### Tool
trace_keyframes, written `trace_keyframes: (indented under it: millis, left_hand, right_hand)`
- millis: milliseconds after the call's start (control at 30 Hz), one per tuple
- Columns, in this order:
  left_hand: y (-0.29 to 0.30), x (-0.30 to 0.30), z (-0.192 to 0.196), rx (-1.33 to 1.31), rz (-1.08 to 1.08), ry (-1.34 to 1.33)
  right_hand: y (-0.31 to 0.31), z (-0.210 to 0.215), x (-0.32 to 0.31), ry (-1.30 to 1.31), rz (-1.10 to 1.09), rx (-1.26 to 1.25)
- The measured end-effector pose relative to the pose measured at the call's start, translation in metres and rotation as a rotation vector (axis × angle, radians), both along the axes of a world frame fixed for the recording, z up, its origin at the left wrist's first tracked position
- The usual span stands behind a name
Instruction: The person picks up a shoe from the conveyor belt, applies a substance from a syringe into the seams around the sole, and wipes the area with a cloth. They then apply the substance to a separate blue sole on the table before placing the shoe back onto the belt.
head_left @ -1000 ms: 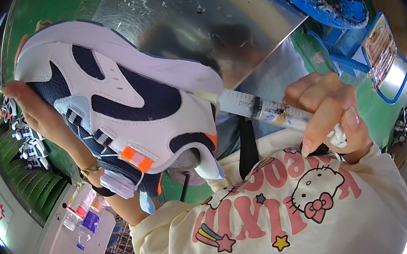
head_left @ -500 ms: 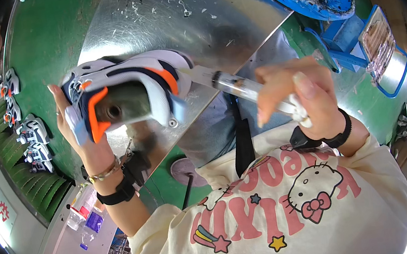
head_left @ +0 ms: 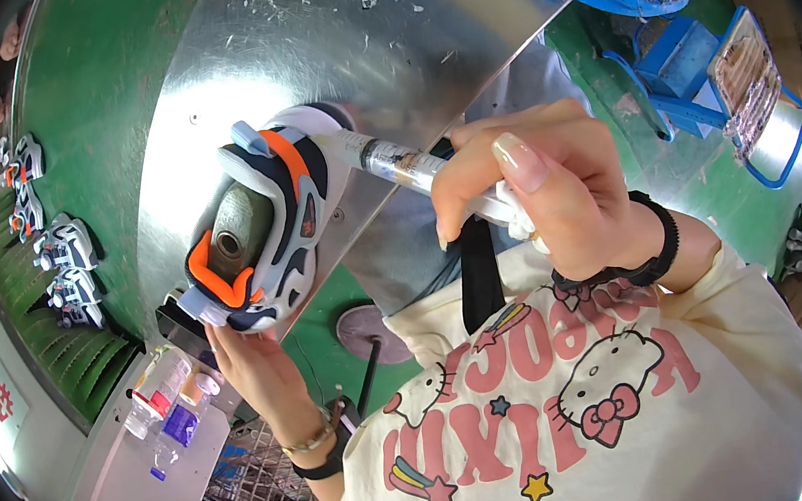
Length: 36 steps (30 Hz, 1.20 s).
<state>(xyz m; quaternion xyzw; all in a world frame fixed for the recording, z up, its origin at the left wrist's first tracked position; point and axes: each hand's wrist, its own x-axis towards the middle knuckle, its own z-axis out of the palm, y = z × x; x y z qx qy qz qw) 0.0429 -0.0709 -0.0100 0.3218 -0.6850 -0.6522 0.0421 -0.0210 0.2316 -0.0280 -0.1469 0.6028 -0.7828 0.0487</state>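
Metal table (head_left: 300, 54) gleamed across the head view. Above it, the shoe (head_left: 292, 204) lay left of the right grip (head_left: 557, 188), which was clasped around a syringe (head_left: 399, 165), apparently for aim. Left grip (head_left: 259, 374) was clamped on the shoe's front end, seemingly to steady its heel toward the tip.

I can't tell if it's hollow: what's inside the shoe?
Inside the shoe sits a grey-green form with a round hole in its visible end. Its deeper part is covered by the shoe and cannot be seen.
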Motion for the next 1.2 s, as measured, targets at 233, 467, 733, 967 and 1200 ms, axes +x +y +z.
trace_keyframes:
  millis: [233, 467, 733, 967, 1200]
  left_hand:
    - [0.027, 0.044, 0.015, 0.092, 0.115, -0.108]
    - [0.031, 0.062, 0.021, 0.323, -0.126, -0.216]
    - [0.053, 0.060, 0.008, 0.456, -0.338, -0.186]
    - [0.077, 0.041, 0.009, 0.615, -0.326, -0.204]
    - [0.083, 0.045, -0.013, 0.760, -0.278, -0.146]
  right_hand:
    - [0.001, 0.007, 0.010, -0.073, 0.071, 0.123]
    - [0.006, 0.010, 0.016, -0.098, 0.082, 0.167]
    - [0.007, 0.014, 0.019, -0.146, 0.048, 0.149]
    - [0.011, 0.021, 0.021, -0.201, 0.046, 0.133]
    - [0.014, 0.028, 0.033, -0.057, 0.011, -0.030]
